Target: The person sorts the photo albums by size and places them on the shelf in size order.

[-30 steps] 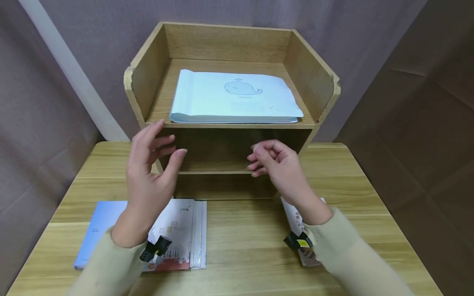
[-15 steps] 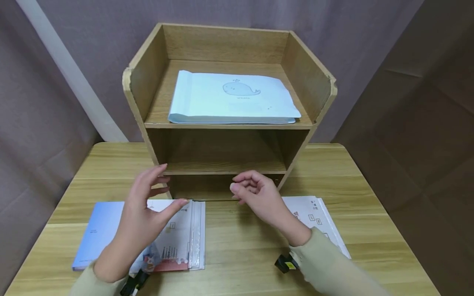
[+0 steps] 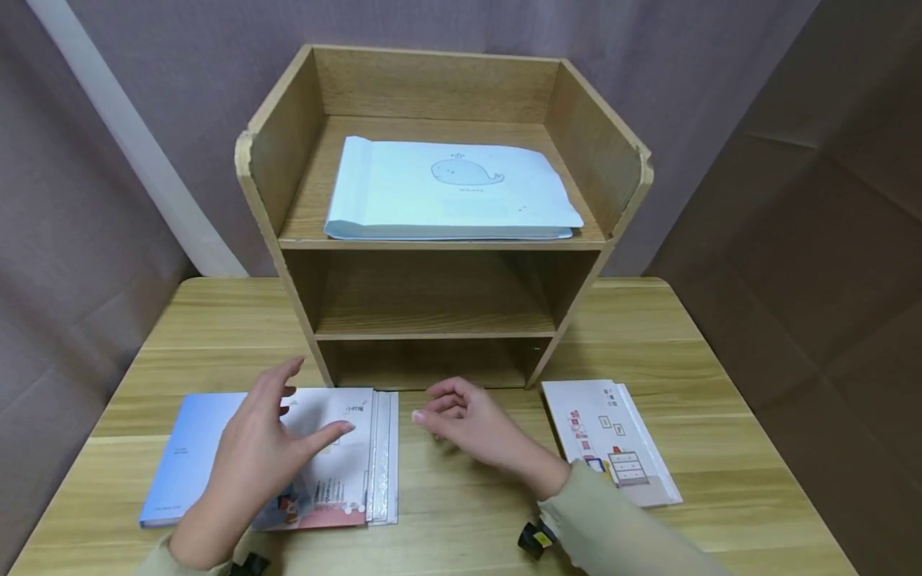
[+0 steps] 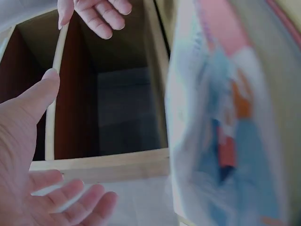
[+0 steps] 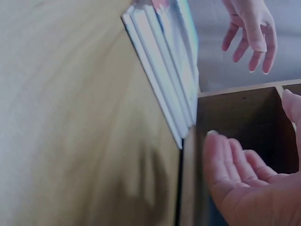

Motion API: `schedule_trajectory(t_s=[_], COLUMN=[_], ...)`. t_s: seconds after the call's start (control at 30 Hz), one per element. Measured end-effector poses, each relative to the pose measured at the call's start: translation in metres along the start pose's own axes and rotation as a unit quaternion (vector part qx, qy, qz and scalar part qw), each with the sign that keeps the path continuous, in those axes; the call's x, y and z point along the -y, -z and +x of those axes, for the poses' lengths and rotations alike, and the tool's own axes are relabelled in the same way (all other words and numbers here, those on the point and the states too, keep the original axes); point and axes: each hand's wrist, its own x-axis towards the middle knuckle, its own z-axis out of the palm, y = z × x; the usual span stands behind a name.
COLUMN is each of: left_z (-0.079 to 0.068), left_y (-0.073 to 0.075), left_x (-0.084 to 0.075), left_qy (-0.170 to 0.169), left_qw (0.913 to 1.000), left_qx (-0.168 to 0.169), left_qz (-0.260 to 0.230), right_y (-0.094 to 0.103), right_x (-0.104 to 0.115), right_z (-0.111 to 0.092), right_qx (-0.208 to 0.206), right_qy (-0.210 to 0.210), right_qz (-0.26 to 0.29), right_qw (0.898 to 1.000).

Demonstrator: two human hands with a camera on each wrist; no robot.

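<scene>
My left hand hovers over the left pile of books, thumb and fingers spread wide apart with nothing between them. Below it lie a blue-covered book and a pale picture book with a reddish lower edge; their edges fan out in the right wrist view as several thin books. Just right of that pile is my right hand, fingers loosely bent and holding nothing. A white picture book with a drawn chest of drawers lies by the right sleeve, which covers its lower corner.
A wooden shelf unit with an open top and two compartments stands at the back of the wooden table. On its top level lies a thick pale-blue book with a whale drawing. Grey curtains hang behind.
Both hands have come down from in front of the shelf toward the table, the right one also moving left. The right-hand book has come into fuller view. The whale book stays put.
</scene>
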Motion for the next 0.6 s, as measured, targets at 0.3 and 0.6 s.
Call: schedule_trajectory(t_s=[0.3,0.6], left_z=[-0.005,-0.009], left_y=[-0.006,-0.012], left_x=[0.017,0.033], left_qy=[0.060,0.089], left_qw=[0.9955,0.9899], left_qx=[0.036,0.072], left_qz=[0.063,0.084], right_y=[-0.012,-0.021], right_x=[-0.012,-0.015], right_z=[0.003,0.009], right_qx=[0.029,0.042], right_qy=[-0.052,-0.087], right_qz=[0.058,0.107], right_qw=[0.997,0.989])
